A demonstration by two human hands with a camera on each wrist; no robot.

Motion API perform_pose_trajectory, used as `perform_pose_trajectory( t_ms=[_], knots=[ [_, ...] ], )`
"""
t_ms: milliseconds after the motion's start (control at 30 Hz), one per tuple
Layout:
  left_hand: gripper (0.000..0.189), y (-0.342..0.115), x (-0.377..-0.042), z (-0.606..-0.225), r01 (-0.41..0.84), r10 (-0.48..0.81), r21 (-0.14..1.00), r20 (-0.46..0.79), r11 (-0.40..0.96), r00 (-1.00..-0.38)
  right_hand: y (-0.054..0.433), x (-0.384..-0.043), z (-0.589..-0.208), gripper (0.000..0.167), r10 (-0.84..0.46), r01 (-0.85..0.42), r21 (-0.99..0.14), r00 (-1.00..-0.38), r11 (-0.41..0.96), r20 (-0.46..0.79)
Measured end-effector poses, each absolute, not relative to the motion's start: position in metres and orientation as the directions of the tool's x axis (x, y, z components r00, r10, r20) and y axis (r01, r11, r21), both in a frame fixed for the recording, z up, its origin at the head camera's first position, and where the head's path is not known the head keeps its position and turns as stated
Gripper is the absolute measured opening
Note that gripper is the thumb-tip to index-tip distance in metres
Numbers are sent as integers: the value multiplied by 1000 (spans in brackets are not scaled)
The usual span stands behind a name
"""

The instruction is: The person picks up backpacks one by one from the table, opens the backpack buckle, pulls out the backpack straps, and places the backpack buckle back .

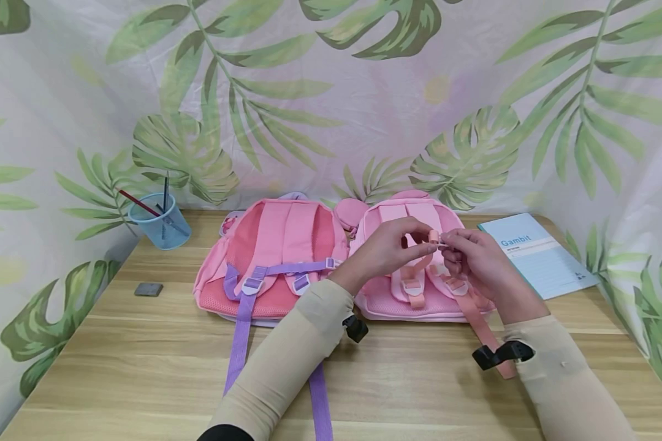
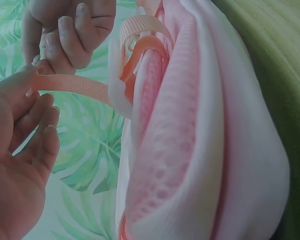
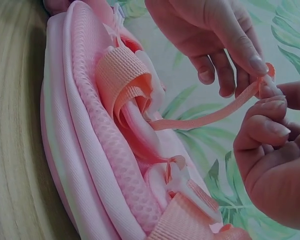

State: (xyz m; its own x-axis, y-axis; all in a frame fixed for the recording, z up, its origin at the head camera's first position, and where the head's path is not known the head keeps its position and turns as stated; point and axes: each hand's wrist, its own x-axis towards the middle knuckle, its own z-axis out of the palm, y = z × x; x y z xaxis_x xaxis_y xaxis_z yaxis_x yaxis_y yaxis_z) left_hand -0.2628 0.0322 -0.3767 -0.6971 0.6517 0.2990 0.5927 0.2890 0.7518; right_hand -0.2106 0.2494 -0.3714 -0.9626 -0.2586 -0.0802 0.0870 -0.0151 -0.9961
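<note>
Above the right-hand pink backpack (image 1: 372, 300), my left hand (image 1: 388, 248) pinches a thin peach strap (image 3: 207, 121) near its end between thumb and forefinger. The strap runs from the backpack's shoulder-strap area up to both hands and folds into a small loop (image 1: 434, 236). My right hand (image 1: 474, 257) meets the left there and pinches a small whitish piece, perhaps a buckle (image 3: 268, 90), at the strap's end. Fingertips hide part of it. White buckles (image 1: 411, 286) with peach webbing (image 3: 125, 72) hang on the backpack's shoulder straps.
Beside it stands another pink backpack (image 1: 220, 294) with purple straps (image 1: 243, 334) trailing over the table (image 1: 132, 380). A blue mesh pen cup (image 1: 162, 229) and a small grey block (image 1: 148, 289) are at left. A light-blue notebook (image 1: 551, 263) lies at right.
</note>
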Motion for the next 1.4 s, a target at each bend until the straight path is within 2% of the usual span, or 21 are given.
perform_pose_trajectory(
  t_ms=[333,633,700,767,900,1000,1233,1400],
  knots=[
    [30,35,-263,-380,560,650,759,247,331,-719,250,-210,-371,36,-214,141,-985,-970,-97,-117],
    [24,36,-263,-380,564,637,765,273,310,-721,254,-207,-368,24,-188,132,-991,-973,26,-135],
    [22,36,-263,-381,572,638,763,285,301,-716,256,-206,-368,18,-177,118,-991,-976,66,-128],
    [21,36,-264,-383,572,635,764,290,297,-716,257,-206,-368,18,-167,85,-989,-980,118,-104],
    [21,36,-265,-384,564,630,769,284,300,-722,260,-204,-369,40,-167,-8,-971,-985,238,-33],
    [21,36,-265,-384,553,631,777,273,300,-726,262,-204,-371,46,-168,-66,-953,-986,297,16],
    [27,34,-266,-385,526,646,788,226,319,-729,263,-207,-375,39,-143,-138,-924,-985,356,92],
    [33,32,-269,-390,497,661,769,132,401,-739,263,-207,-378,34,-120,-156,-941,-985,301,125]
  ],
)
